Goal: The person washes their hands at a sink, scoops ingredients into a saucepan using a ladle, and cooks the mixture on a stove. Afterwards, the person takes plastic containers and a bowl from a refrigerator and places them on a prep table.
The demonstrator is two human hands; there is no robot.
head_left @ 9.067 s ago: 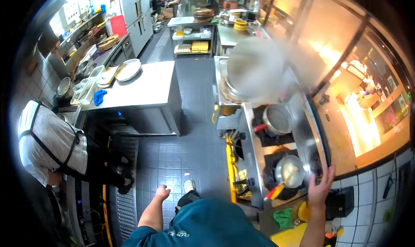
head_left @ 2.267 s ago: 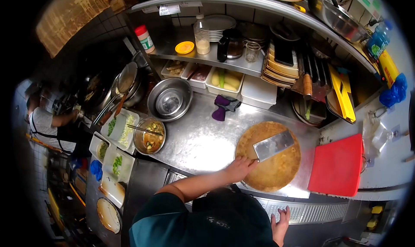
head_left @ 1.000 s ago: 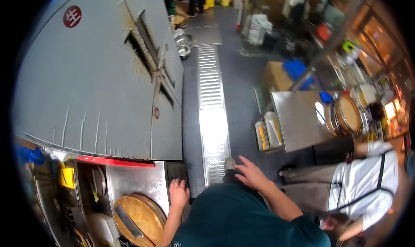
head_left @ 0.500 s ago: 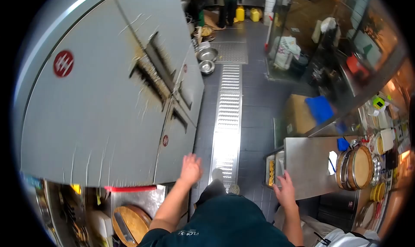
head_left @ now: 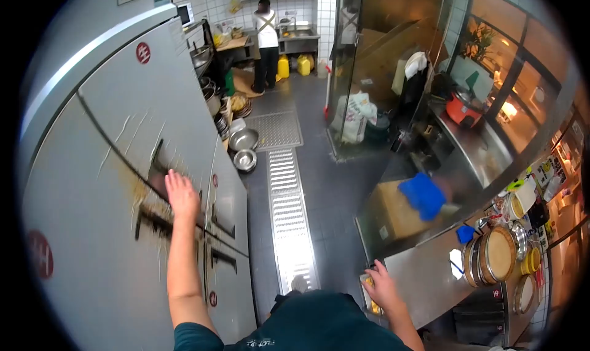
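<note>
My left hand (head_left: 182,194) is stretched out to the tall grey refrigerator (head_left: 98,222), its fingers extended over a dark recessed door handle (head_left: 158,167). Whether the fingertips touch the handle I cannot tell. Rusty brown stains mark the door around the handles. My right hand (head_left: 382,286) hangs low at the right with fingers apart and nothing in it. It is beside the corner of a steel table (head_left: 424,277), over a small tray of yellow pieces (head_left: 369,299) that it partly hides.
Stacked bamboo steamers (head_left: 496,256) stand on the table. A metal drain grate (head_left: 286,210) runs along the floor, with steel bowls (head_left: 244,140) beside it. A glass partition (head_left: 344,81) and a box with blue cloth (head_left: 421,194) are right. A person (head_left: 267,41) stands far back.
My left hand has moved up and left from beside my body to the refrigerator handle. The view has tilted up and shows more of the back. My right hand stays near the table corner.
</note>
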